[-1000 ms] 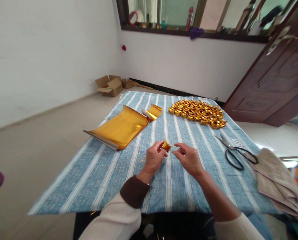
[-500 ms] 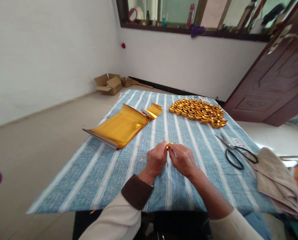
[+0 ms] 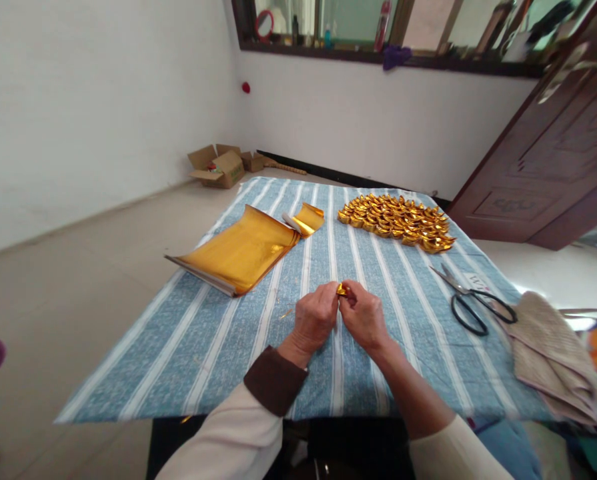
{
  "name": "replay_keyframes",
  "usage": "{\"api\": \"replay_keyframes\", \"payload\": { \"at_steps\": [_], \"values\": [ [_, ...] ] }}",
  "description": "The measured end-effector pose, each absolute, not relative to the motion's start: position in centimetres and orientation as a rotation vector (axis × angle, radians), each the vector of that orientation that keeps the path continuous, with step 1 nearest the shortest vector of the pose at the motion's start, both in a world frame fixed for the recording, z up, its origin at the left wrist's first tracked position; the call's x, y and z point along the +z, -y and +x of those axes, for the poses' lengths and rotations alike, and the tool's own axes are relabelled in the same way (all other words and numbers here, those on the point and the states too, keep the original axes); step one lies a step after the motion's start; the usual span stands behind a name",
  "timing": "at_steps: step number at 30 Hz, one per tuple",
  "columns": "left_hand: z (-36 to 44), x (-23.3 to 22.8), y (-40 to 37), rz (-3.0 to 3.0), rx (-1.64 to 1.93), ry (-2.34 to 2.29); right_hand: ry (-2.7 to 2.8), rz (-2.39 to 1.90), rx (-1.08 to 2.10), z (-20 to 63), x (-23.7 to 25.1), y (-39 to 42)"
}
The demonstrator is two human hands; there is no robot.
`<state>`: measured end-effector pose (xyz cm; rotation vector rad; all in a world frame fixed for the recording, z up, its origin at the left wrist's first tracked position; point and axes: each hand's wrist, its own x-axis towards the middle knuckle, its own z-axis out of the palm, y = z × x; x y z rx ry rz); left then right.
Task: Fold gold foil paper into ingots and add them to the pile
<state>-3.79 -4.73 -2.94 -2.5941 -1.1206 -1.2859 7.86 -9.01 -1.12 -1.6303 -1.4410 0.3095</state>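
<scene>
Gold foil, one small curved piece [image 3: 341,290], sat at twelve o'clock from the person, left hand [image 3: 315,313] and right hand [image 3: 364,316] together, pinching it from both sides, apparently for steadiness.

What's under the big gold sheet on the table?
Under the gold sheet, edges of more sheets show at the right, with striped cloth below. The sheet count and anything deeper are covered.

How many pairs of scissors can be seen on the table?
1: the black-handled scissors lie open on the striped tablecloth, between the right hand and the folded beige towel. Whether the towel hides others cannot be told.
</scene>
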Motion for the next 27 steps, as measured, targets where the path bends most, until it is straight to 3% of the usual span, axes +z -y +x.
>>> {"api": "replay_keyframes", "payload": {
  "at_steps": [13,19,27],
  "values": [
    [-3.8,-2.1,5.0,-2.552,-1.253,1.061,1.268,-1.632,0.342,7.8,-1.8,8.7],
    [-4.0,-2.1,5.1,-2.655,-1.582,1.190,1.019,-1.411,0.610,8.5,-2.2,8.4],
    [-3.8,-2.5,4.9,-3.110,-2.134,1.901,0.813,-1.258,0.879,8.6,-2.2,8.5]
  ]
}}
